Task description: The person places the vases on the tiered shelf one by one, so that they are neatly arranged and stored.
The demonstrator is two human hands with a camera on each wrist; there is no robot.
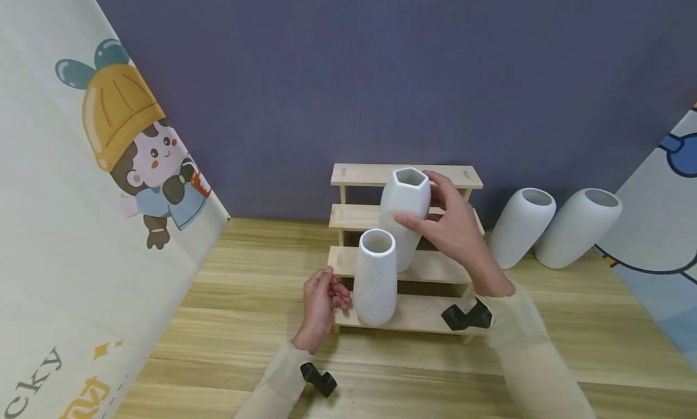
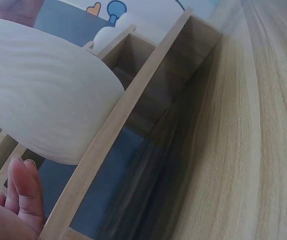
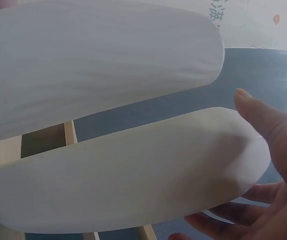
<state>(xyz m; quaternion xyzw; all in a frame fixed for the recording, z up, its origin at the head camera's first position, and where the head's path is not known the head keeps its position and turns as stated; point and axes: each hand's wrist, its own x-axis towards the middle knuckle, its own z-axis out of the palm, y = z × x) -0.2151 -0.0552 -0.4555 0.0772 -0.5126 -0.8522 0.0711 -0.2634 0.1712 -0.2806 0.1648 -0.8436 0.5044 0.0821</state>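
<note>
A white vase with a five-sided mouth (image 1: 400,243) stands on the second step from the bottom of a wooden stepped shelf (image 1: 419,307). My right hand (image 1: 454,225) grips its upper part, thumb across the front and fingers round the far right side. Lower down, a white vase with a round mouth and wavy relief (image 1: 376,289) stands upright on the bottom step. My left hand (image 1: 321,301) is just left of this vase, by the shelf's left end, fingers loosely curled and holding nothing. Whether it touches the shelf I cannot tell.
Two more white vases (image 1: 523,228) stand on the wooden table (image 1: 261,274) right of the shelf. A dark blue panel (image 1: 283,104) rises behind. Printed cartoon panels flank the table left and right.
</note>
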